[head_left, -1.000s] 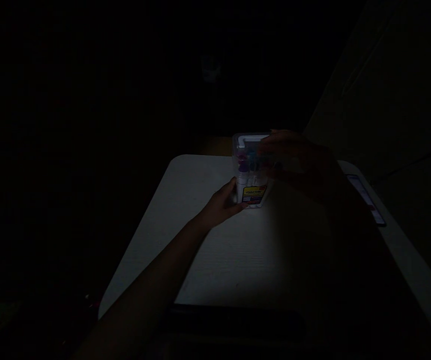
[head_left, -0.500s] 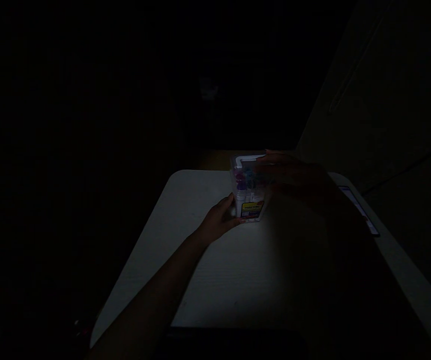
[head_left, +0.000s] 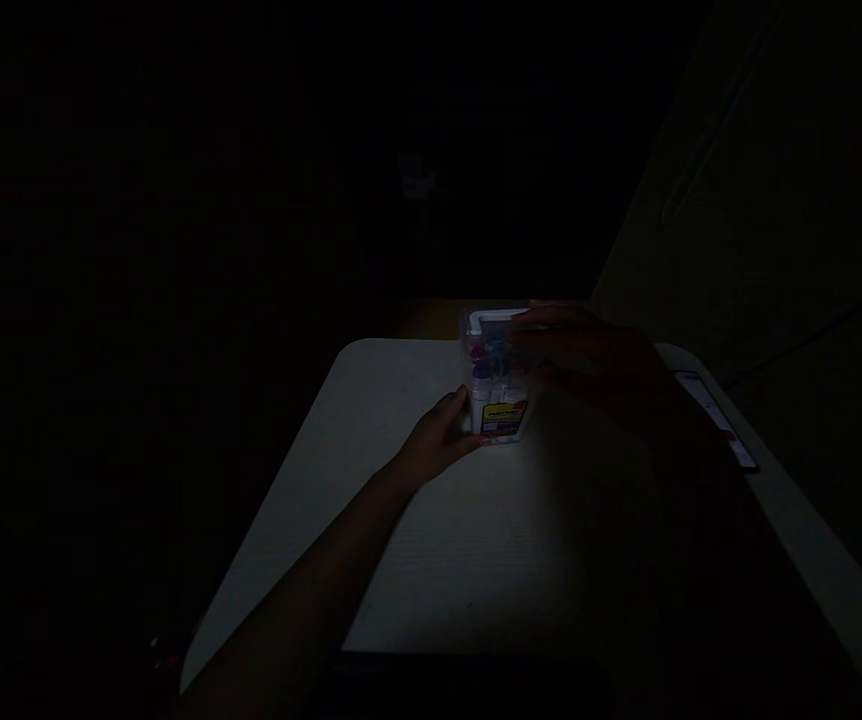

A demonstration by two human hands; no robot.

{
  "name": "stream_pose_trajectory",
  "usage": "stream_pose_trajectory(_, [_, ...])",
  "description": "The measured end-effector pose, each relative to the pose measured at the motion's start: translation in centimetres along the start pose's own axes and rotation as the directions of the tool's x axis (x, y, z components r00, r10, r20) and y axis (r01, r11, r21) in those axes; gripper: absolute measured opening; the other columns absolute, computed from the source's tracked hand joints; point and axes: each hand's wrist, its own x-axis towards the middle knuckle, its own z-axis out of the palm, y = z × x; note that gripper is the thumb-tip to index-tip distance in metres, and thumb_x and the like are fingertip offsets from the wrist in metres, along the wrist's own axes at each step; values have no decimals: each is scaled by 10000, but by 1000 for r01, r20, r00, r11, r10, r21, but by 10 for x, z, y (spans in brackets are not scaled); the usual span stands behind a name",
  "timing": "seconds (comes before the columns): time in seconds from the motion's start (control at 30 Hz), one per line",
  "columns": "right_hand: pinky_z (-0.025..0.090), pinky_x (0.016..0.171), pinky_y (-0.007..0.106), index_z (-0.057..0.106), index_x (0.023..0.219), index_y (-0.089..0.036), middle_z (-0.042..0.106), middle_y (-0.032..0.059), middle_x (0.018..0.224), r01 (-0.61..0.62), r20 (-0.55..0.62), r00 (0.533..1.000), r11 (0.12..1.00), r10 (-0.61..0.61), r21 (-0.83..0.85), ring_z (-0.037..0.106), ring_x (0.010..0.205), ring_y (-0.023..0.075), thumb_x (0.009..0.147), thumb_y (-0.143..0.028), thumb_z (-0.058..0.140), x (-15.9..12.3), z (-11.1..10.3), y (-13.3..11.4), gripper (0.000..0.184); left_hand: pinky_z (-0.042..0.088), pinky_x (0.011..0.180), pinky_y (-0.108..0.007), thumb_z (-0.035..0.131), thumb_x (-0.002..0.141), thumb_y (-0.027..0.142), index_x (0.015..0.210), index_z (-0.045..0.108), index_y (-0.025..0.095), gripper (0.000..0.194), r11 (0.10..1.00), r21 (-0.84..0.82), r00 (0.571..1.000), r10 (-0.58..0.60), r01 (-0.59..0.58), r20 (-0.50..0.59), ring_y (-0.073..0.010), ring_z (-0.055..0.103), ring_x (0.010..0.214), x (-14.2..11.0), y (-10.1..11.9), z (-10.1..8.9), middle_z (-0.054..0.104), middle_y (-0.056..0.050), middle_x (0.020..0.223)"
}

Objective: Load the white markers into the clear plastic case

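Note:
A clear plastic marker box (head_left: 502,395) stands upright at the far part of the white table (head_left: 468,540). Through its walls show white-barrelled markers with purple, pink and blue caps, and a yellow label is on its front. My left hand (head_left: 438,440) grips the box low on its left side, thumb at the front bottom edge. Over the top right of the box lies my right hand (head_left: 588,350), deep in shadow, its fingers on the lid by the white handle. The right side of the box is hidden behind that hand.
A phone (head_left: 716,420) with a lit screen lies at the table's right edge. A dark cable (head_left: 813,335) runs along the wall on the right. Something dark lies along the table's near edge (head_left: 468,680). The surroundings are very dark.
The whole view has shifted, so table, box and hands sit lower in the picture than a second ago. Both hands keep their places on the box; little differs over the last half second.

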Motion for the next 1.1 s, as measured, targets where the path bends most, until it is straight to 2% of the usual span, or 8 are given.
stream_pose_trajectory(0.2, [423, 1262, 475, 768, 1267, -297, 685, 41, 1419, -25, 20, 999, 999, 25, 21, 538, 1447, 240, 959, -388, 686, 1, -2, -2, 332, 521, 1123, -503, 726, 812, 704, 1368, 578, 160, 792, 1000, -7, 1000, -1, 1, 13, -340, 626, 1265, 1, 4, -1, 654, -170, 1318])
stream_pose_trajectory(0.53, [432, 1255, 463, 747, 1295, -319, 676, 19, 1430, -21, 61, 998, 999, 23, -39, 533, 1456, 232, 950, -326, 693, 1, -8, -10, 349, 532, 1106, -513, 713, 828, 695, 1372, 575, 143, 786, 1000, 15, 1000, 12, -12, 0, -345, 630, 1248, 1, 4, 0, 645, -181, 1324])
stream_pose_trajectory(0.73, [410, 1275, 471, 745, 1294, -343, 662, -3, 1454, -46, 103, 994, 999, 47, -11, 505, 1482, 233, 947, -345, 701, 2, -13, -8, 350, 530, 1110, -507, 727, 820, 687, 1364, 584, 152, 777, 1000, 16, 1000, 12, -12, -2, -340, 633, 1243, 1, 4, -1, 652, -171, 1305])
stream_pose_trajectory(0.9, [364, 1299, 482, 713, 1346, -371, 607, -24, 1522, -51, 152, 987, 999, 48, 14, 435, 1534, 232, 978, -349, 661, 1, -19, -7, 373, 542, 1090, -463, 722, 819, 700, 1384, 576, 171, 788, 1000, -1, 1000, 17, -17, 10, -317, 637, 1225, 1, 5, -2, 654, -148, 1289])
stream_pose_trajectory(1.1, [344, 1292, 535, 704, 1368, -341, 567, -3, 1561, -82, 149, 987, 992, 67, 98, 340, 1576, 283, 1008, -390, 608, -3, -18, -7, 376, 530, 1092, -487, 748, 813, 668, 1371, 587, 181, 758, 1000, -7, 1000, 20, -20, 0, -322, 631, 1219, 1, 2, -1, 672, -136, 1248])
